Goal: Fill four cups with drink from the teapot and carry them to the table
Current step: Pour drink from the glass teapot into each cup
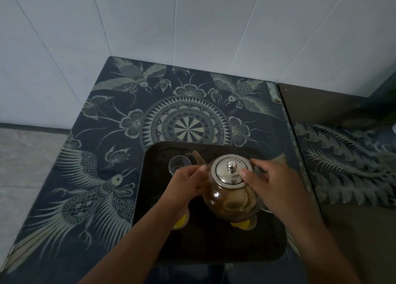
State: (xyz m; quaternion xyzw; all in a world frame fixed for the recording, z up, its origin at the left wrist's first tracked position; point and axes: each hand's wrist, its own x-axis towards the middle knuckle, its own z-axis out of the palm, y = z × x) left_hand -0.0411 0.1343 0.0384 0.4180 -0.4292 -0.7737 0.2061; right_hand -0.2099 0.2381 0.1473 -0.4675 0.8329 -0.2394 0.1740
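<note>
From the head camera, no brand, label or legible writing shows on any object; the only markings are the pale birds, flowers and a round medallion printed on the dark tablecloth [102, 146].

The left hand [188, 182] lies against the left side of the glass teapot [232, 200], its fingers curled loosely together, the thumb tip touching the pot's shoulder just below the spout [198, 158]. It presses on the glass rather than closing round anything. The right hand [276, 187] sits on the opposite side, fingers spread a little: the thumb rests on the rim of the metal lid [231, 170], just beside the shiny knob, while the other fingers wrap behind the pot, probably round its handle, though that part is hidden by the hand.

The teapot, holding brown liquid, stands or is held between both hands over a dark tray [214, 247], its spout pointing away from the fingers toward the upper left. Just beyond the left fingertips, close to the spout, stands one clear glass cup [179, 163] on the tray. Below the left wrist and under the pot near the right wrist, two cups with yellow contents [242, 223] peek out, mostly covered. The tray rests on the patterned cloth, in a corner of white tiled wall [192, 26].
</note>
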